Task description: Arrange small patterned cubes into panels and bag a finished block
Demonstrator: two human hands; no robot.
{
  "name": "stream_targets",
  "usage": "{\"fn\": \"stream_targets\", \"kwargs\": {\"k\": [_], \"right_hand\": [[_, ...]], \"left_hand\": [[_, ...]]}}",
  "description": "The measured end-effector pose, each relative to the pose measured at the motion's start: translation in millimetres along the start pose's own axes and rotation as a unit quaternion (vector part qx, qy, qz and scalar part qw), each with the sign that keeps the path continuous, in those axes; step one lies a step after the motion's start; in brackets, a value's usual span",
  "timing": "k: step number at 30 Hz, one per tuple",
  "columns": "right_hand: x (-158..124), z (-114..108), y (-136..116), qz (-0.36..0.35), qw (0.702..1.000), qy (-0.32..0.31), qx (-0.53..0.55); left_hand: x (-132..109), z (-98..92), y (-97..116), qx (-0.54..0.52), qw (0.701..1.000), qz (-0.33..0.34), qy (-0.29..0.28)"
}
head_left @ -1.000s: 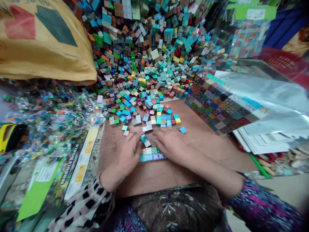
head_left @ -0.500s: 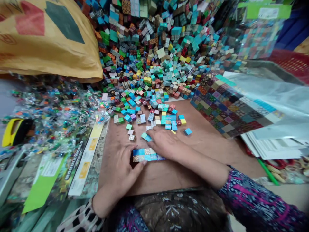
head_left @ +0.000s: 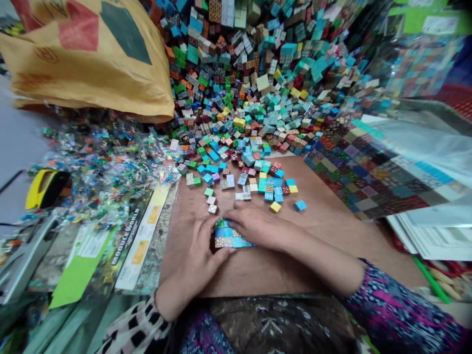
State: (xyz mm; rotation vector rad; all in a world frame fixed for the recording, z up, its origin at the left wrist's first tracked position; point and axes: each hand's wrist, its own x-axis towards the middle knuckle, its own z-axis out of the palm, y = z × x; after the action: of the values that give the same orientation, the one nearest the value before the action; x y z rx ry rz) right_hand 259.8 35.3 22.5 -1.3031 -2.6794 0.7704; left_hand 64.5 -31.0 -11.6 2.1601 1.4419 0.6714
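Observation:
Small patterned cubes [head_left: 228,241] lie packed in rows on a brown board, mostly blue and white. Around their left end curves my left hand [head_left: 201,250], its thumb along the near side and its fingers at the far left corner, spread apart. A green cube [head_left: 220,223] sits at that corner, in a further row on the far side. My right hand [head_left: 258,226] lies over the right part of the block, fingertips pressed on blue cubes in the far row. Its palm hides the block's right end. A patterned white cube [head_left: 213,209] lies just beyond my left fingers.
Loose cubes [head_left: 273,184] are scattered beyond my hands, before a large heap [head_left: 250,98]. On the right stands a wrapped cube block [head_left: 361,172] by white sheets [head_left: 424,236]. To the left are small plastic packets [head_left: 110,162], a yellow-black tool [head_left: 44,189] and a yellow bag [head_left: 92,64].
My right hand has brought the blue and green cubes back against the far side of the rows. My left hand's fingers have moved up to the far left corner. The view has shifted left.

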Motion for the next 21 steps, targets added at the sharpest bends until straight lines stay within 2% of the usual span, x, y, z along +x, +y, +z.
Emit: {"fn": "stream_targets", "kwargs": {"k": [3,10,14,17,21], "right_hand": [[1.9,-2.1,-1.0,0.009,1.0,-0.014,-0.005],[24.8,-14.0,-16.0,0.053,0.996,0.07,-0.018],[39.1,-23.8,-34.4,0.099,0.994,0.035,-0.011],[45.8,-25.6,-38.8,0.122,0.992,0.022,-0.002],[49.7,-20.8,-31.4,0.125,0.992,0.016,0.009]], "left_hand": [[1.7,2.3,-3.5,0.009,1.0,0.021,-0.015],[5.0,9.2,-5.9,0.037,0.999,0.027,-0.001],[6.9,11.5,-3.4,0.044,0.999,0.025,-0.004],[4.6,5.7,-1.6,0.036,0.999,0.029,-0.009],[7.2,-11.5,-7.4,-0.007,1.0,0.018,-0.001]]}}
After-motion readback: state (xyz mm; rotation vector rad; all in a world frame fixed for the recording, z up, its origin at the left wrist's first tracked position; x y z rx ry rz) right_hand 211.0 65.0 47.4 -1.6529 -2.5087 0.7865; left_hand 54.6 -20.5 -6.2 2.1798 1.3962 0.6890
